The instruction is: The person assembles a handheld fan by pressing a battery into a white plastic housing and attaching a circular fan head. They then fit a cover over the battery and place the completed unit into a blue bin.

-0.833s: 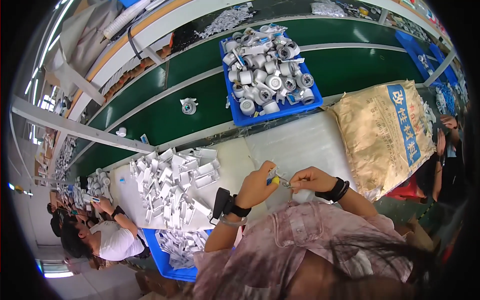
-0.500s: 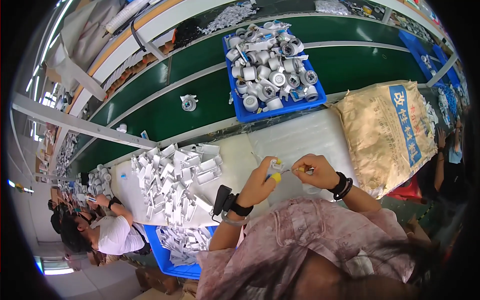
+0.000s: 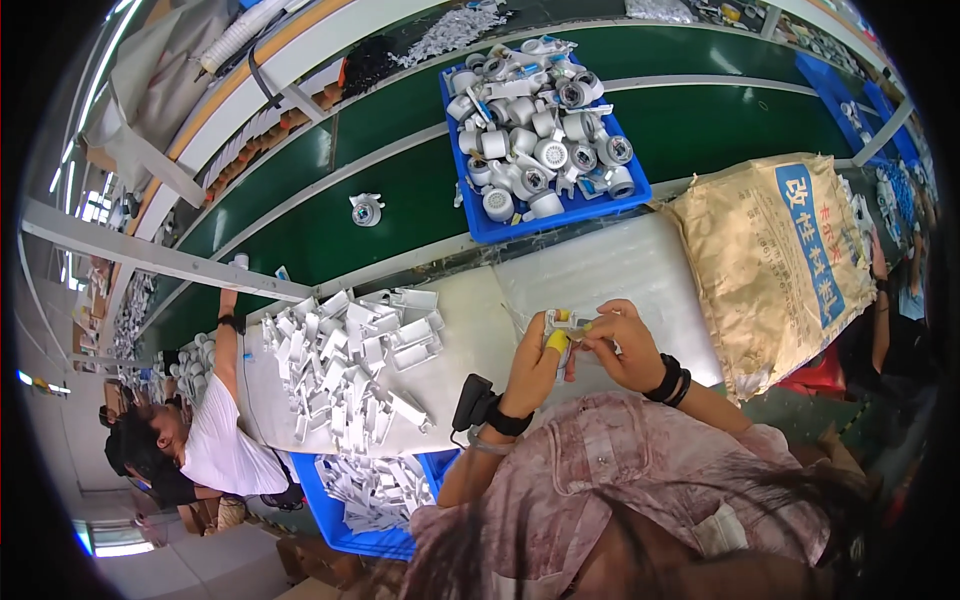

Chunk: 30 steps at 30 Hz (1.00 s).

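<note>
My left hand [image 3: 533, 372] is closed around a small white plastic part [image 3: 562, 320], held just above the table in front of my body. Yellow covers show on the thumb and a fingertip of that hand. My right hand [image 3: 628, 348] meets the part from the right, its thumb and forefinger pinched together against it. Whatever lies in that pinch is too small to make out. To the left, a loose pile of white plastic pieces [image 3: 360, 350] is spread over the pale table mat [image 3: 470, 340].
Beyond the table, a blue tray [image 3: 560, 228] heaped with white round housings overlaps the green conveyor [image 3: 690, 130]. One housing [image 3: 366, 210] sits alone there. A large tan sack [image 3: 740, 290] is on the right. A blue bin [image 3: 350, 540] holds more pieces. A co-worker [image 3: 225, 440] is at left.
My right hand has moved left and closed in on the white part, where a gap with a thin item showed before. The co-worker at left has stretched an arm toward the conveyor.
</note>
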### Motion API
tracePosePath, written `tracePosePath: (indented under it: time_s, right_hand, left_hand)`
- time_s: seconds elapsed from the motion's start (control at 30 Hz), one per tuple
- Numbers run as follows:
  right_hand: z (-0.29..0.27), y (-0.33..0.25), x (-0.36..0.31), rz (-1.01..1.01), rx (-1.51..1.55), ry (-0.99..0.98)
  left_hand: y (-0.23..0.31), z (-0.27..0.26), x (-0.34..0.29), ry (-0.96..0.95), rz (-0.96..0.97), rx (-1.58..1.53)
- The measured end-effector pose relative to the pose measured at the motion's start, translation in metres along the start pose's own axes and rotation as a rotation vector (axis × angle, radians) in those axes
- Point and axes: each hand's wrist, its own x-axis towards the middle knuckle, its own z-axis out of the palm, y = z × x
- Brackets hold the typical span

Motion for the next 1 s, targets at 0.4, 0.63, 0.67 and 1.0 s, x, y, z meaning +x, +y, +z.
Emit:
tracePosePath:
  time_s: [0.4,0.63,0.67,1.0]
  right_hand:
    - [-0.002,-0.009,0.003,-0.065,-0.119,0.053]
    - [0.000,-0.007,-0.001,-0.040,-0.120,0.066]
    - [0.000,-0.008,-0.001,-0.039,-0.119,0.065]
    - [0.001,-0.004,-0.002,-0.064,-0.173,0.070]
  left_hand:
    - [0.000,0.005,-0.008,-0.050,0.074,0.012]
    - [-0.004,0.010,-0.010,-0.018,0.075,0.076]
    - [-0.010,0.009,-0.010,-0.018,0.090,0.065]
    - [-0.004,0.009,-0.010,-0.017,0.070,0.090]
